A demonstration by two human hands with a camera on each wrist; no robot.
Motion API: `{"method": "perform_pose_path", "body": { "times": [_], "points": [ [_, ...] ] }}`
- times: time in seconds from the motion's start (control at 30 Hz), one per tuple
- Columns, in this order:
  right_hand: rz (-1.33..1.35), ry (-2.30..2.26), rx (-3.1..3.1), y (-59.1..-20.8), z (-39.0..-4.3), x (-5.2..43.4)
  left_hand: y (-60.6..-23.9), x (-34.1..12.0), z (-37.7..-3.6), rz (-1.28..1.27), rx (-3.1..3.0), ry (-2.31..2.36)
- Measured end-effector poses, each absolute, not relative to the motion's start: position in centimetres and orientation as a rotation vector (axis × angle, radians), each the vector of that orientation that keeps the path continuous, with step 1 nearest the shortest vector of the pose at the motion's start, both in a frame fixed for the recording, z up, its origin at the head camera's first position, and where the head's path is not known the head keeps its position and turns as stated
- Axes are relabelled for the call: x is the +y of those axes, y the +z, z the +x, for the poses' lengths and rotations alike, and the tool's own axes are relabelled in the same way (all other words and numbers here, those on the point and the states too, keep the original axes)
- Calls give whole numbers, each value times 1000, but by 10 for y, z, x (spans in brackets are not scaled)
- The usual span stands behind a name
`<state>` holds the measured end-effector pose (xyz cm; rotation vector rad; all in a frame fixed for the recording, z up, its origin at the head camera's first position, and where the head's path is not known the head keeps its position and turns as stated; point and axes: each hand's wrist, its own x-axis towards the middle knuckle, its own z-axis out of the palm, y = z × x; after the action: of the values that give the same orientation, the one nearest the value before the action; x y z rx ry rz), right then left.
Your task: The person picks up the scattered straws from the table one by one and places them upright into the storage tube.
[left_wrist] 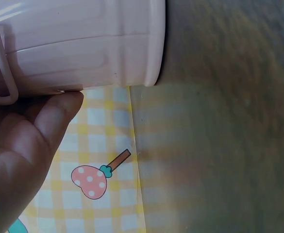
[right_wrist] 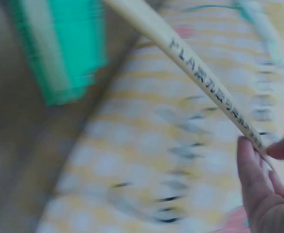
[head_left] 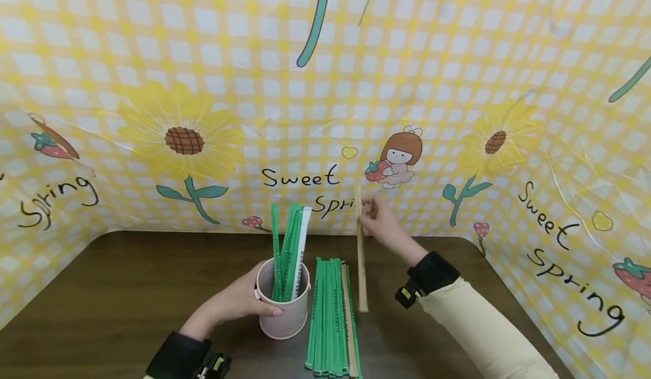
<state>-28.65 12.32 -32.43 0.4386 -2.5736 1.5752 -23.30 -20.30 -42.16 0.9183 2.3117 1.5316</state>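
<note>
Right hand (head_left: pixel 383 223): pinching top end of beige ruler (head_left: pixel 361 266), long axis near upright, lower end near table (head_left: pixel 127 277).
Left hand (head_left: pixel 231 303): wrapped around pink cup (head_left: pixel 285 317).
Relation: cup left of ruler, green rulers (head_left: pixel 330 317) flat between them.
Writing: "PLA…" on ruler, rest blurred; "Sweet Spring" on backdrop (head_left: pixel 300 177).

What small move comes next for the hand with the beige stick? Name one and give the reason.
Probably swing the beige stick left and lower it, bottom end first, into the pink cup. The right hand pinches it near the top, roughly upright, just right of the cup; the left hand steadies the cup, which already holds green sticks standing upright.
</note>
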Motion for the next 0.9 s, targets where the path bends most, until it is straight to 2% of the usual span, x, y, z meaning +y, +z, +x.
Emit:
{"method": "perform_pose_path", "body": {
  "times": [0.17, 0.3, 0.6, 0.9],
  "points": [
    [469, 1853, -2123, -281, -269, 102, -421, -204, -232, 895, 2331, 1526],
    [582, 1910, -1931, -274, -254, 81, -419, -205, -230, 891, 2330, 1536],
    [788, 1602, -2205, -323, -242, 46, -419, -206, -229, 851, 2339, 1526],
    [802, 1543, -2298, -353, -246, 40, -421, -203, -233, 893, 2338, 1528]
  ]
}}
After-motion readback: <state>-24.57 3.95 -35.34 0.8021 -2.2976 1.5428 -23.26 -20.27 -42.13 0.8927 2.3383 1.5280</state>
